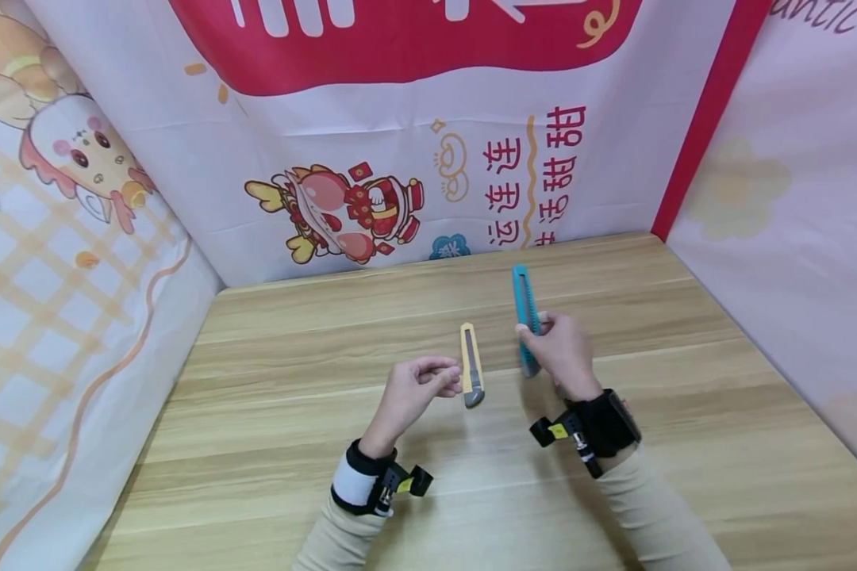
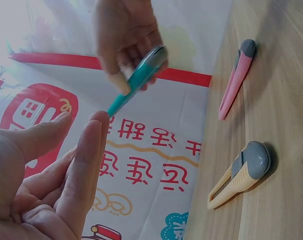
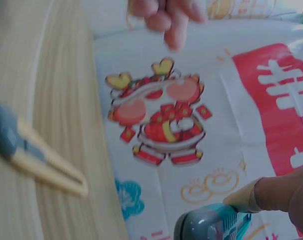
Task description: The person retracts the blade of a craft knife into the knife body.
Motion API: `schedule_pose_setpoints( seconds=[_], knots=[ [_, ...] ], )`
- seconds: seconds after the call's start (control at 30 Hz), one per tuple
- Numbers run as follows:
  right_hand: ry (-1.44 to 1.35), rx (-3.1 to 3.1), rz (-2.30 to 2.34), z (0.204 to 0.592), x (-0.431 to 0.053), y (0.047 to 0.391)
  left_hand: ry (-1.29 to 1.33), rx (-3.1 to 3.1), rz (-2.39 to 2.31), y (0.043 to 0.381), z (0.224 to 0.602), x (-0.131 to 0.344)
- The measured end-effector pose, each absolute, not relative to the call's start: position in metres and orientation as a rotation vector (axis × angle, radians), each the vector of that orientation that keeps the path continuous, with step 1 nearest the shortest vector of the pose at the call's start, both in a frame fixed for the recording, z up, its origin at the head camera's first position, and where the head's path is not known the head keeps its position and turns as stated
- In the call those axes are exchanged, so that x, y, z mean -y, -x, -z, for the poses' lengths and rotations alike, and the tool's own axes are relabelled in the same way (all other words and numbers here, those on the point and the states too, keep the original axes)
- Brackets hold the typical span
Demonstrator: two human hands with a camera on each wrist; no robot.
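My right hand [image 1: 566, 353] pinches a teal utility knife [image 1: 522, 297] between thumb and fingers, its grey end toward me. In the left wrist view the knife is held up off the table. My left hand [image 1: 416, 395] hovers just left of a yellow utility knife [image 1: 470, 361] with a grey end, which lies on the table. Nothing sits between its thumb and loosely bent fingers. A pink utility knife [image 2: 237, 77] with a grey end also lies on the table in the left wrist view. The head view mostly hides it behind my right hand.
The wood-grain table [image 1: 293, 444] meets a printed cloth backdrop [image 1: 371, 119] at its far edge. More patterned cloth [image 1: 78, 317] runs along the left side, and a pale cloth wall [image 1: 778, 262] stands on the right.
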State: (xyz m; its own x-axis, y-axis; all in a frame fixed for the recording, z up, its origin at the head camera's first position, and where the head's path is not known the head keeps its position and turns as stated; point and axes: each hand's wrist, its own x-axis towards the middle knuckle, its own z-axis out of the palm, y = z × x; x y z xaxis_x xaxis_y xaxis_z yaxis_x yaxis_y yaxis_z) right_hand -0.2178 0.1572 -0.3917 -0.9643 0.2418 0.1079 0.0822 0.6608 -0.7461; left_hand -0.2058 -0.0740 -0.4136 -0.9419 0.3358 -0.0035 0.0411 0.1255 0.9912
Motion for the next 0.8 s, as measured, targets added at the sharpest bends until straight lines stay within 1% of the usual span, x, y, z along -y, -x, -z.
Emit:
schedule_pose_setpoints(
  seconds=[0.27,0.57,0.8],
  knots=[
    [0.272,2.845,-0.868,0.403,-0.216,0.216,-0.360,-2.185,-1.916,0.206,0.412,0.071],
    [0.416,3.038,-0.700,0.415,-0.268,0.221,-0.369,-2.202,-1.915,0.206,0.411,0.071],
    [0.487,3.092,-0.582,0.442,-0.300,0.230,-0.349,-2.213,-1.913,0.203,0.409,0.072]
  ],
)
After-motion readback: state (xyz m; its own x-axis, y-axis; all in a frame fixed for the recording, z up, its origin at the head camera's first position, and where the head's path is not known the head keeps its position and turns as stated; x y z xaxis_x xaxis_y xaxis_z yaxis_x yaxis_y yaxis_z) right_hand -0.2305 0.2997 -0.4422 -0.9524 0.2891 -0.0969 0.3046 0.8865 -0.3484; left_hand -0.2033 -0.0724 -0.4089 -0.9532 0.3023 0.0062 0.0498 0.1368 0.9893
